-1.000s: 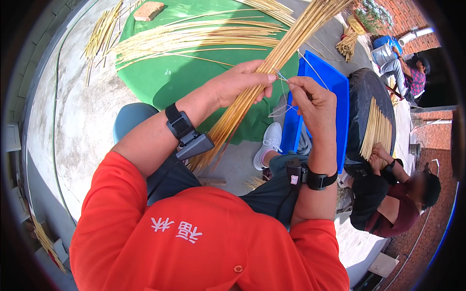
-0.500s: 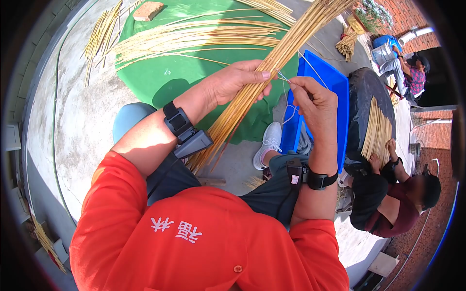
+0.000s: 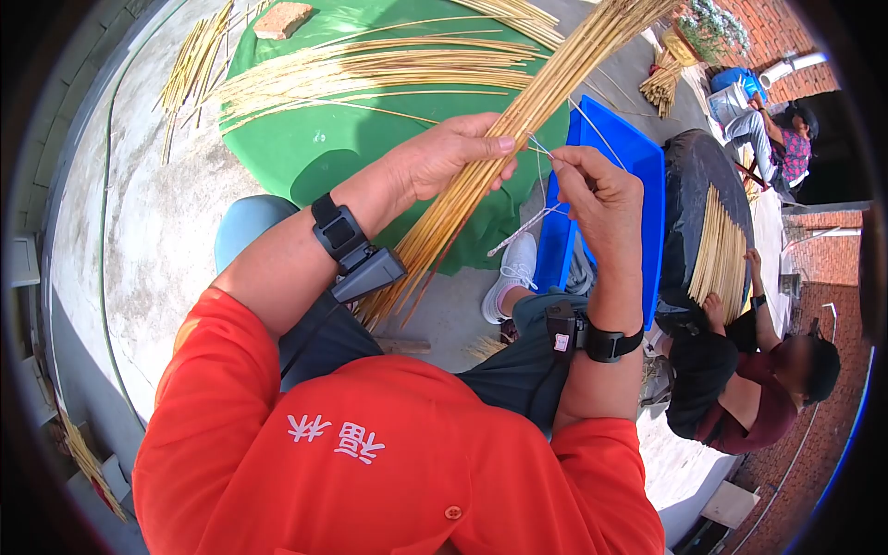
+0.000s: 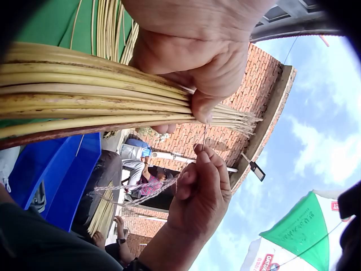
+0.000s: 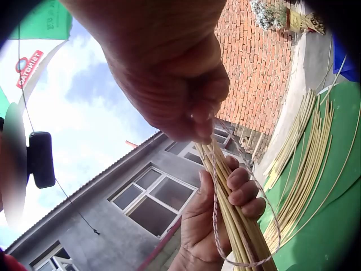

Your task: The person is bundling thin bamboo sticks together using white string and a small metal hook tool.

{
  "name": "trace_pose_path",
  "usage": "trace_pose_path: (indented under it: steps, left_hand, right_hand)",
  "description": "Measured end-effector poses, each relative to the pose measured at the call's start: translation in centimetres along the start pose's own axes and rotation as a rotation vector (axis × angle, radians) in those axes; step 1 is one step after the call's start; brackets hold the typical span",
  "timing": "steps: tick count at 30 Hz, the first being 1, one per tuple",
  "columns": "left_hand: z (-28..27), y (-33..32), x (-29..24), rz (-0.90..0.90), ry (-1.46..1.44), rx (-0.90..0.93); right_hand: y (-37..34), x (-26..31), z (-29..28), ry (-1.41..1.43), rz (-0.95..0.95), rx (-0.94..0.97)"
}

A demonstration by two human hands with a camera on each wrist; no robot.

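Note:
A long bundle of thin yellow stalks [image 3: 569,79] slants through the head view. My left hand [image 3: 444,157] grips it around the middle, thumb across the near side. Just right of the bundle, my right hand [image 3: 601,199] pinches a thin pale string [image 3: 542,151] that stretches taut from the stalks to the fingertips. From the right hand also hangs a twisted length of the string [image 4: 152,195], doubled into a loop in the left wrist view. In the right wrist view, this loop [image 5: 215,220] dangles in front of the bundle [image 5: 240,231] and the gripping fingers.
More stalks [image 3: 388,69] lie spread on a green cloth [image 3: 324,148], with a brick [image 3: 284,20] at its edge. A blue tray [image 3: 645,213] stands beneath the right hand. Another person [image 3: 749,370] handles stalks at the right; a second person [image 3: 786,148] sits farther back.
The left hand and bundle have shifted slightly away from the right hand, which stays pinched. The hanging string has swung about and now angles leftward. The person at the right has moved one hand along their stalks.

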State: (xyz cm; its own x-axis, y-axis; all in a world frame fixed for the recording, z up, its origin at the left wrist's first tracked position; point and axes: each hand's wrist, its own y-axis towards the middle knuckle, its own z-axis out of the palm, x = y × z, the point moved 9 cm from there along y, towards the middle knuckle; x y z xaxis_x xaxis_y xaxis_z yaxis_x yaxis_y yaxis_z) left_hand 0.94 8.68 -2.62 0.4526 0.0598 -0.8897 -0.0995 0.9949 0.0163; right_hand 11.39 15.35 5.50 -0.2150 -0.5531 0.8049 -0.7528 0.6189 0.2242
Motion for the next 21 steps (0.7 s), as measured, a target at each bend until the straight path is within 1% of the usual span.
trace_pose_path:
  steps: [14,16,21]
  left_hand:
    - [-0.02,0.06,0.03,-0.005,0.003,-0.005]
    - [0.07,-0.01,-0.10,-0.004,0.007,-0.005]
    - [0.10,0.03,-0.12,0.005,0.021,0.004]
  right_hand:
    - [0.05,-0.26,-0.12,0.001,-0.001,-0.013]
    - [0.08,-0.13,-0.09,-0.022,-0.052,-0.019]
    - [0.00,-0.14,-0.10,-0.012,-0.048,-0.007]
